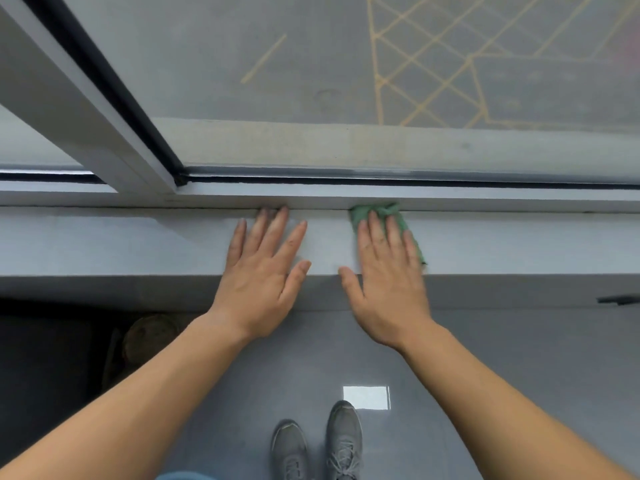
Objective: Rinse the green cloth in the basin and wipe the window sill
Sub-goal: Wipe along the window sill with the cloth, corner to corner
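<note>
The green cloth (381,213) lies flat on the pale grey window sill (121,240), its far edge against the white window frame. My right hand (388,271) presses flat on the cloth with fingers spread, covering most of it. My left hand (263,268) rests flat on the bare sill just left of it, fingers apart, fingertips touching the frame. No basin is in view.
The white window frame (485,199) runs along the sill's far side, with a slanted mullion (104,133) at the left. Below are a grey tiled floor (502,375), my grey shoes (343,441), and a dark object (149,337) at lower left.
</note>
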`<action>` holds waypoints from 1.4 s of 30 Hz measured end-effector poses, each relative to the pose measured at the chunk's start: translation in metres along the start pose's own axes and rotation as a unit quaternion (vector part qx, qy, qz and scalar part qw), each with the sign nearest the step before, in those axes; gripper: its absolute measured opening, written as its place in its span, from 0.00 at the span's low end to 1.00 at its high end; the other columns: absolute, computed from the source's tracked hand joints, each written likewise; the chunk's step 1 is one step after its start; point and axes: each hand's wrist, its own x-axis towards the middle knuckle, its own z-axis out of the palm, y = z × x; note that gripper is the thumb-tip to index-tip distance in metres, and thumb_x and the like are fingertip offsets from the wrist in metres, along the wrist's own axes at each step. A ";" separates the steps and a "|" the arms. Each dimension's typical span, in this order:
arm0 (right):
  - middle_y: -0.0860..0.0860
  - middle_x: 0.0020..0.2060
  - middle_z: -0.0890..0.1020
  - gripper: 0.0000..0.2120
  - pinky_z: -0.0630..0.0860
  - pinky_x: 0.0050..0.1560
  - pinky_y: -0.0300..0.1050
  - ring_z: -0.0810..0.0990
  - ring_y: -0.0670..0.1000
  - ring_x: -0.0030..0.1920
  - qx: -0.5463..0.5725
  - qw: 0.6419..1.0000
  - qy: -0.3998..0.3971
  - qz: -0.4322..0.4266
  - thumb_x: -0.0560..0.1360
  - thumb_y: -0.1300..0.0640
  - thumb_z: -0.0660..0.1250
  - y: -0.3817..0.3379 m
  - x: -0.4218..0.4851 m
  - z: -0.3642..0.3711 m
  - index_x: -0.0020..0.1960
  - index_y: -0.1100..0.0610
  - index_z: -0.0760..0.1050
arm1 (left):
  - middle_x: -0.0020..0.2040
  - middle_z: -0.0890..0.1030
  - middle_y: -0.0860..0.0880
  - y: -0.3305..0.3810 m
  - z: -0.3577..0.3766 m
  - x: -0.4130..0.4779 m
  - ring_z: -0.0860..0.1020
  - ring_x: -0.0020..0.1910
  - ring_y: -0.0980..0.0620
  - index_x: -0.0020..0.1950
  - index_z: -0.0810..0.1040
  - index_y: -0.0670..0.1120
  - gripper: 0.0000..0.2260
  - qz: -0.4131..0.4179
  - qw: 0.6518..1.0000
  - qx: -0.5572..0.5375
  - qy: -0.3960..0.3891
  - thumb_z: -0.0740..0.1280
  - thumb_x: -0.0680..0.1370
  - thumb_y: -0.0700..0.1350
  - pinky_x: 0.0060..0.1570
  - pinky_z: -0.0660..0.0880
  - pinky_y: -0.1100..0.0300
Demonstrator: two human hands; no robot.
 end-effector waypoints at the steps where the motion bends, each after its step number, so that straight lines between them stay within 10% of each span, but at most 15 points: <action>1: 0.53 0.81 0.47 0.35 0.41 0.78 0.56 0.40 0.54 0.80 -0.003 0.998 -0.010 -0.058 0.79 0.39 0.45 -0.012 -0.001 0.005 0.80 0.57 0.45 | 0.82 0.47 0.49 0.001 0.002 0.001 0.42 0.80 0.48 0.81 0.51 0.53 0.28 0.001 1.000 0.013 -0.002 0.40 0.82 0.60 0.77 0.43 0.43; 5: 0.50 0.81 0.46 0.33 0.41 0.78 0.55 0.39 0.51 0.79 -0.026 0.993 -0.027 -0.108 0.80 0.41 0.46 0.014 -0.005 0.001 0.80 0.54 0.44 | 0.82 0.50 0.48 0.000 0.006 0.002 0.44 0.81 0.46 0.80 0.53 0.52 0.28 -0.003 0.999 0.036 -0.003 0.42 0.82 0.59 0.77 0.46 0.42; 11: 0.51 0.81 0.47 0.36 0.40 0.77 0.58 0.38 0.57 0.79 0.003 0.989 0.012 0.146 0.78 0.37 0.43 0.070 -0.009 -0.012 0.80 0.54 0.45 | 0.82 0.52 0.46 0.004 0.008 0.002 0.47 0.80 0.43 0.80 0.54 0.52 0.27 -0.009 0.999 0.047 0.005 0.43 0.82 0.59 0.77 0.46 0.41; 17: 0.47 0.80 0.52 0.32 0.45 0.77 0.57 0.42 0.55 0.80 -0.015 0.993 -0.015 -0.116 0.79 0.38 0.48 0.031 -0.012 0.004 0.80 0.48 0.50 | 0.82 0.52 0.46 0.004 0.008 0.003 0.46 0.80 0.44 0.80 0.55 0.52 0.28 -0.010 1.000 0.030 0.001 0.44 0.82 0.60 0.77 0.44 0.41; 25: 0.51 0.79 0.58 0.33 0.46 0.77 0.58 0.47 0.55 0.79 0.069 0.968 0.095 0.224 0.77 0.38 0.44 0.122 -0.013 -0.017 0.78 0.53 0.58 | 0.80 0.59 0.43 0.043 0.002 0.013 0.53 0.80 0.44 0.78 0.63 0.48 0.27 0.036 0.999 -0.027 0.022 0.49 0.81 0.57 0.77 0.48 0.43; 31: 0.49 0.79 0.59 0.29 0.47 0.77 0.54 0.50 0.55 0.79 -0.005 0.995 0.011 -0.104 0.80 0.43 0.50 0.093 -0.019 -0.007 0.79 0.49 0.56 | 0.80 0.58 0.44 0.090 0.006 0.035 0.53 0.80 0.45 0.78 0.61 0.49 0.27 0.078 0.996 -0.050 0.014 0.49 0.81 0.57 0.77 0.45 0.47; 38: 0.50 0.80 0.55 0.32 0.44 0.77 0.57 0.46 0.56 0.80 0.045 0.965 0.085 0.242 0.78 0.42 0.41 0.207 -0.019 -0.028 0.79 0.53 0.54 | 0.81 0.57 0.44 0.124 0.026 0.041 0.50 0.80 0.45 0.79 0.60 0.49 0.27 0.069 0.997 -0.040 -0.001 0.48 0.81 0.57 0.77 0.44 0.46; 42: 0.49 0.80 0.56 0.30 0.44 0.76 0.55 0.47 0.56 0.80 0.025 0.995 0.063 0.069 0.80 0.42 0.43 0.171 -0.023 -0.013 0.79 0.51 0.54 | 0.80 0.59 0.43 0.158 0.036 0.050 0.53 0.80 0.43 0.78 0.62 0.48 0.26 0.066 0.997 -0.031 0.013 0.49 0.81 0.57 0.77 0.46 0.45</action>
